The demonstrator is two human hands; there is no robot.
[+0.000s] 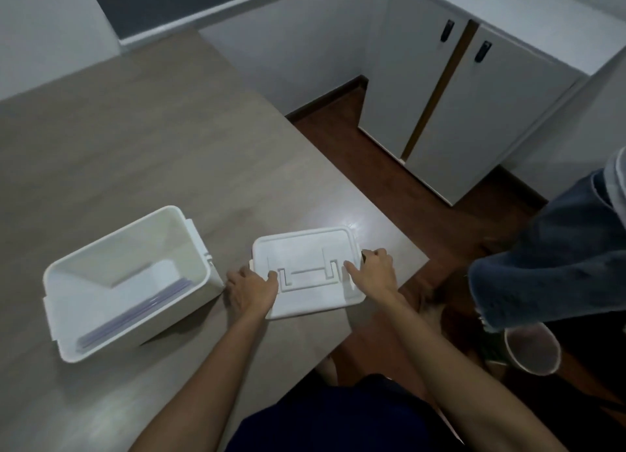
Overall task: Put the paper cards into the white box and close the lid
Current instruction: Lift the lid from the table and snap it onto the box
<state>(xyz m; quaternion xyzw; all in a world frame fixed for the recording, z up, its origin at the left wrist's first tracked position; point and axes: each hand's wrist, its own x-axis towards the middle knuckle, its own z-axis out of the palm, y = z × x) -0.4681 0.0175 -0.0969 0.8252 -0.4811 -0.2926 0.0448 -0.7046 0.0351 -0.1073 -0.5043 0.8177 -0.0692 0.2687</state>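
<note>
A white box (189,235) stands open on the left of the wooden table, with a stack of pale paper cards (142,311) lying flat on its bottom. To its right the white lid (305,252) lies top side up, its recessed handle facing me. My left hand (250,289) grips the lid's left edge, thumb on top. On the opposite edge my right hand (372,272) holds the lid the same way. The lid sits near the table's right edge and is apart from the box.
The table (152,140) drops off to the right just past the lid. Beyond it are a dark wood floor, a white cabinet (474,113), another person's jeans-clad leg (555,258) and a round bin (531,350).
</note>
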